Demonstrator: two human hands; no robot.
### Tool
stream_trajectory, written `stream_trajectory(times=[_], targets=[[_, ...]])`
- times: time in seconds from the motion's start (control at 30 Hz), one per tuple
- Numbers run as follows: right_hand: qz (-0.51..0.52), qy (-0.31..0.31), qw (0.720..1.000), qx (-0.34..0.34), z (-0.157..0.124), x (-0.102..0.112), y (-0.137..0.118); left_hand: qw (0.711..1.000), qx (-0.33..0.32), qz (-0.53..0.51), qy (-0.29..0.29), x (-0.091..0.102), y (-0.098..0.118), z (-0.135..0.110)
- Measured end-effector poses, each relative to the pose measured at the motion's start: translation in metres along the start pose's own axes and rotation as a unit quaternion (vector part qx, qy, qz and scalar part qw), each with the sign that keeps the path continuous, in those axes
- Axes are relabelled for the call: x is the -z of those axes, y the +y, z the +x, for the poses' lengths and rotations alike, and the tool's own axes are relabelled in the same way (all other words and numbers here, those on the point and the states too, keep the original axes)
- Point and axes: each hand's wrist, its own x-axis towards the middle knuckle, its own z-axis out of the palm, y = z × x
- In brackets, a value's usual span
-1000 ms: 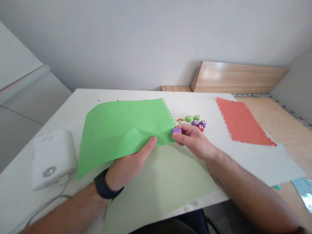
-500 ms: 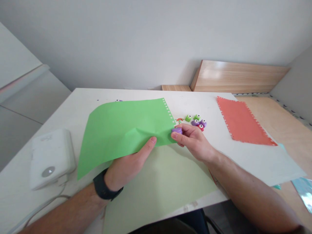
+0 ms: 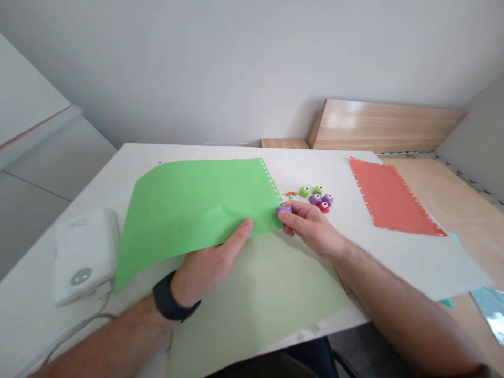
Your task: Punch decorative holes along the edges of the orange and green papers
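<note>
A green sheet of paper (image 3: 185, 194) is held up in front of me, with a row of small cut-outs along its right edge. My left hand (image 3: 214, 265) is closed on its near edge, thumb on top and the other fingers hidden underneath. At the lower right corner, my right hand (image 3: 317, 228) pinches a small purple paper punch (image 3: 283, 210) that sits over the paper's edge. Just beyond that hand lie tiny red and green paper scraps (image 3: 290, 195). Several small green, purple and red pieces with big eyes (image 3: 315, 199) stand beside them.
A red sheet (image 3: 394, 197) with cut-outs around its edges lies at the right. Under my hands is a pale green sheet (image 3: 268, 294). A white device (image 3: 84, 252) with a cable occupies the left of the white table (image 3: 129, 163).
The green sheet's left side has shifted slightly left and now covers the small eyed piece that showed behind it. The punch stays at the corner in my right hand.
</note>
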Motion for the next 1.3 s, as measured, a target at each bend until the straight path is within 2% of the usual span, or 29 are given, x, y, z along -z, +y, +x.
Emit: stream_trajectory(times=[0.43,0.7,0.8,1.0,1.2,1.3], targets=[[-0.005,-0.024,1.000,-0.007,-0.0011,0.0017,-0.0025,0.999,0.040,-0.027,0.005,0.0033,0.0122,0.0057],[0.000,-0.034,0.999,-0.006,-0.0017,0.0016,-0.0040,0.999,0.038,-0.030,-0.008,0.0010,0.0074,0.0034],[-0.002,-0.039,0.999,-0.004,-0.0016,0.0035,-0.0021,0.998,0.042,-0.035,0.009,0.0013,0.0091,0.0040],[0.003,-0.044,0.999,0.007,-0.0005,0.0082,0.0043,0.998,0.056,-0.039,-0.003,0.0029,0.0121,0.0055],[0.009,-0.044,0.999,0.011,0.0000,0.0078,0.0041,0.999,0.027,-0.016,-0.010,0.0018,0.0048,0.0017],[0.008,-0.046,0.999,0.018,0.0004,0.0062,0.0039,0.999,0.036,-0.023,-0.016,0.0019,0.0052,0.0017]])
